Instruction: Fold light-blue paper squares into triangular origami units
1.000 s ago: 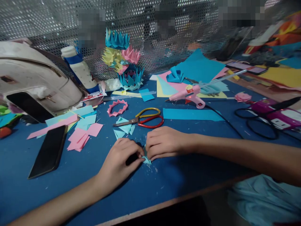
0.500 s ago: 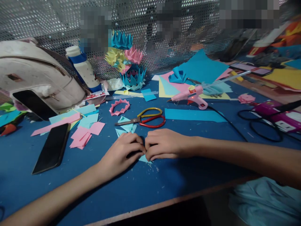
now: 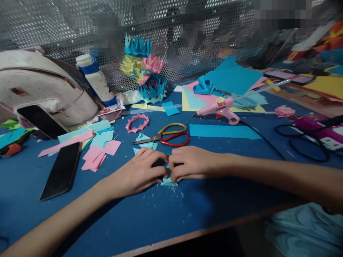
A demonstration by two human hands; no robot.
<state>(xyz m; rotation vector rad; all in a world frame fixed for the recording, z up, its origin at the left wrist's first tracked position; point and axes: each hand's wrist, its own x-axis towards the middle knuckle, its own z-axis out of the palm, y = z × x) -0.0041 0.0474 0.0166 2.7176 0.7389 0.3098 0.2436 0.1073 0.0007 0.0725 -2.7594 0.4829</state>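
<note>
On the blue table, a small folded piece of light blue paper [image 3: 169, 181] lies under my fingertips, its lower part showing and the rest hidden. My left hand [image 3: 146, 168] reaches it from the left, thumb and curled fingers closed at its edge. From the right, my right hand [image 3: 194, 164] has its bent fingers pressed down on the same paper, almost touching the left fingertips. Scissors [image 3: 171, 135] with one yellow and one red handle lie just beyond my hands, blades over several folded light blue pieces [image 3: 146, 144].
A pink ring of folded paper [image 3: 137, 123], a pink glue gun [image 3: 222, 110] and a blue paper strip [image 3: 223, 131] lie farther back. Paper squares [image 3: 93, 159] and a phone [image 3: 63, 169] are at left. Paper flowers [image 3: 152, 85], a bottle [image 3: 96, 80] and a bag [image 3: 40, 85] stand behind.
My left fingertips have parted slightly from the right ones, and more of the light blue paper shows between and below them. The whole view has shifted a little.
</note>
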